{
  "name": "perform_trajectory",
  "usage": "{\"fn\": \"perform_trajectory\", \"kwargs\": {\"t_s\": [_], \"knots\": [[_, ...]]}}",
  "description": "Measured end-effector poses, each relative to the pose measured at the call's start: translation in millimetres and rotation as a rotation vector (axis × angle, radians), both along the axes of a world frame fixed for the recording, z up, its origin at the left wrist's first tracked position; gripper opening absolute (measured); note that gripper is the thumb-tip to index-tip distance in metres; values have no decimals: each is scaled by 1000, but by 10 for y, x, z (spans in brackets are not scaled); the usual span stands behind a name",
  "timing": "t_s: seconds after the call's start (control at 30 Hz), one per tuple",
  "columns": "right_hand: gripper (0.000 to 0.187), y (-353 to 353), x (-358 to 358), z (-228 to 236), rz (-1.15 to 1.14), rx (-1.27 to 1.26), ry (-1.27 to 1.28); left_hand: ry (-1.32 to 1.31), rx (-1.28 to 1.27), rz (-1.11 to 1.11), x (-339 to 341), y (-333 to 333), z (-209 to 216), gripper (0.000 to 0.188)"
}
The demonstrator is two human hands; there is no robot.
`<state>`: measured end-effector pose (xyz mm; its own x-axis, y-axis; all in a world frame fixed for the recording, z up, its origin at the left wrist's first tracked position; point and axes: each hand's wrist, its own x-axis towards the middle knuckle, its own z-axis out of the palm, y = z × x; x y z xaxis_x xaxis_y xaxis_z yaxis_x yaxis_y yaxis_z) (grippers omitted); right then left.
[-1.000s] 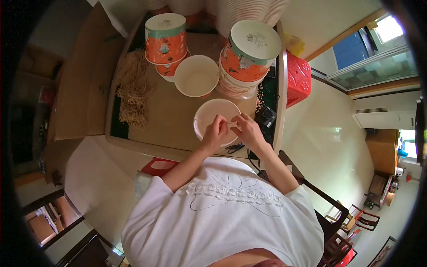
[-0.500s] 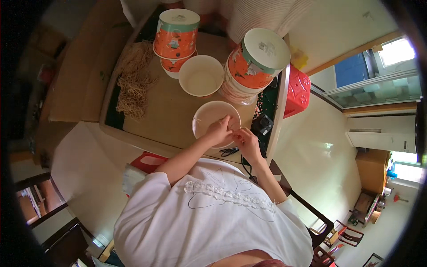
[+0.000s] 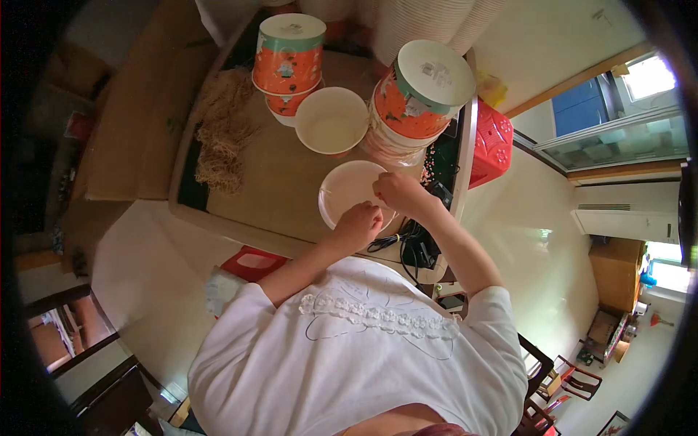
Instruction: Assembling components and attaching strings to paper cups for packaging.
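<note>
Lid: a round white plastic lid (image 3: 347,190) lies flat on the counter near its front edge, just ahead of the person's chest; both hands are on its near rim
Left hand: the left hand (image 3: 358,225) is curled at the lid's lower right rim; grip closed on the rim, fingers bent under
Right hand: the right hand (image 3: 396,193) meets the lid's right edge with fingertips pinched; whether this grip has the rim or something small I cannot tell
Bowl: an open white paper bowl (image 3: 331,121) stands just behind the lid, empty inside
Tubs: an orange printed paper tub with a white lid (image 3: 289,57) stands at the back left on stacked bowls; a second orange lidded tub (image 3: 418,91) stands at the right on a stack, close beside the open bowl
Fibre: a heap of tan straw-like fibre (image 3: 222,131) lies along the left side
Counter: a brown wooden counter (image 3: 269,189) with a dark edge; black cables (image 3: 407,243) lie at its near right corner
Room: a red plastic stool (image 3: 492,142) stands to the right of the counter on a pale floor (image 3: 538,240); a window (image 3: 618,123) sits far right; a red flat packet (image 3: 254,263) lies on the floor below the counter
</note>
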<state>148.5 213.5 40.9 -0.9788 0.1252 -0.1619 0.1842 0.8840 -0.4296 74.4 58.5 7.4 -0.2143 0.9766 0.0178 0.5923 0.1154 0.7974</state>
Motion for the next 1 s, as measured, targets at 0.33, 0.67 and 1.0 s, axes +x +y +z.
{"fn": "perform_trajectory", "kwargs": {"t_s": [0.33, 0.67, 1.0], "knots": [[5, -43, -261, -269, 436, 514, -229, 147, -40, 42, 28, -110, -393, 11], [5, 90, -210, -85, 360, 464, 34, 225, -245, -94, -58, 95, -442, 11], [11, -21, -133, 143, 289, 472, -197, 202, -157, -12, 0, 171, -510, 15]]}}
